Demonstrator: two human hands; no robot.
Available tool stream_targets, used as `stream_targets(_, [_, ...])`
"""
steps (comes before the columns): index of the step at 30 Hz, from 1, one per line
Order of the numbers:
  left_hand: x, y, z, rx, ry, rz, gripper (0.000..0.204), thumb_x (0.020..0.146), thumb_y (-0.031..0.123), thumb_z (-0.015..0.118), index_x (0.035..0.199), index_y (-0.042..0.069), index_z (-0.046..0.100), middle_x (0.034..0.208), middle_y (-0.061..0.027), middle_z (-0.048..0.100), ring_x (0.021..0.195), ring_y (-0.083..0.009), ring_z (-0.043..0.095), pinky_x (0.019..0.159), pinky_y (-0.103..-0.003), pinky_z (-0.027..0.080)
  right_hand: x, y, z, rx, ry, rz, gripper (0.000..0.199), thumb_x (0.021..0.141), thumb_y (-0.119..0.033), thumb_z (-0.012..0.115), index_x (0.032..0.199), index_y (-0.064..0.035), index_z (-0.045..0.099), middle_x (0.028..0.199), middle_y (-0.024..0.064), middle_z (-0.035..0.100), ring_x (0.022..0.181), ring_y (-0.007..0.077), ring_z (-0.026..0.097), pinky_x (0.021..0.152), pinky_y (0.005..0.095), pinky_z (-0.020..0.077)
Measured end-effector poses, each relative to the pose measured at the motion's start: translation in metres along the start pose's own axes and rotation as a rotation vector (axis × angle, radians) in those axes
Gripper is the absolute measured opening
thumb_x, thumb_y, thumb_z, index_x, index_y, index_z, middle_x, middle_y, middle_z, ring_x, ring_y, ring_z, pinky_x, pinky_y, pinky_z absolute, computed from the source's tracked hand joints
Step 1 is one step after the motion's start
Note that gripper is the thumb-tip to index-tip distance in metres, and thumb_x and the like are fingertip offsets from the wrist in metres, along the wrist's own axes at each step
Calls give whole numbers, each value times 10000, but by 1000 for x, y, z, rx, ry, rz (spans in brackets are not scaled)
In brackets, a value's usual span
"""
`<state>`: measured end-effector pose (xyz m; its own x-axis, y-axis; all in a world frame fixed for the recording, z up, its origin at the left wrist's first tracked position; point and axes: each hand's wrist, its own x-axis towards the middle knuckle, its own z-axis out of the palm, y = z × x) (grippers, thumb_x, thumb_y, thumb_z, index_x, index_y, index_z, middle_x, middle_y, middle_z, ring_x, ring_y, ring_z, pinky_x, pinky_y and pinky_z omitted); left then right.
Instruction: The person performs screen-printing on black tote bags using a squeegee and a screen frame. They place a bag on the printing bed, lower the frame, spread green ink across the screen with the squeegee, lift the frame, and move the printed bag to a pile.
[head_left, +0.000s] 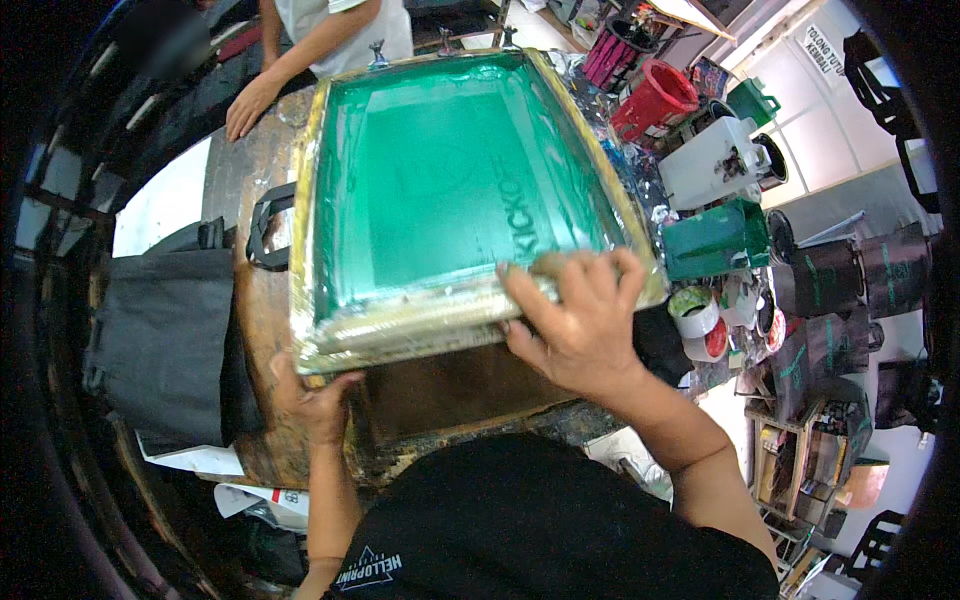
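A large screen-printing frame point(304, 235) with yellowish, taped edges and green mesh point(430, 180) lies over the worn wooden table point(262, 335), held at its far edge by small clamps point(445, 42). Its near edge is raised off the table. My right hand point(575, 315) grips that near edge toward the right corner, thumb below and fingers over the top. By the frame's near left corner is my left hand point(315, 405), thumb and fingers spread; whether it touches the corner I cannot tell. A black strap handle point(262, 235) shows from under the frame's left side.
Black fabric bags point(165, 345) lie at the left. Beyond the table's far left stands another person, one hand point(255, 105) on the tabletop. Along the right are a red bucket point(655, 100), a white jug point(710, 160), a green container point(715, 240) and paint pots point(695, 312).
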<state>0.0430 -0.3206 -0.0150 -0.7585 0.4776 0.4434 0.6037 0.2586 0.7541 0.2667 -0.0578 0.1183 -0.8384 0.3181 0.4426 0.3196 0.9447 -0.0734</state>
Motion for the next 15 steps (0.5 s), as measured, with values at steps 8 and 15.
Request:
stream_targets(8, [123,69,25,-372,250,287,806,1021,268,724,1642,9,281,1409,-160,565,1240,-227,576,1099,-385,440,152,33,-73,-223,401,-141,434,995,-520,508,943,-114,652,820,65,616,760,218,546,763,424,411])
stream_targets(15, [44,10,54,686,-288,-137,971,955,352,763,1659,-6,197,1272,-335,575,1117,-439,626,984,-469,498,193,41,-100,-52,180,-55,454,1022,-481,422,864,-97,605,724,47,559,704,199,514,846,454,463])
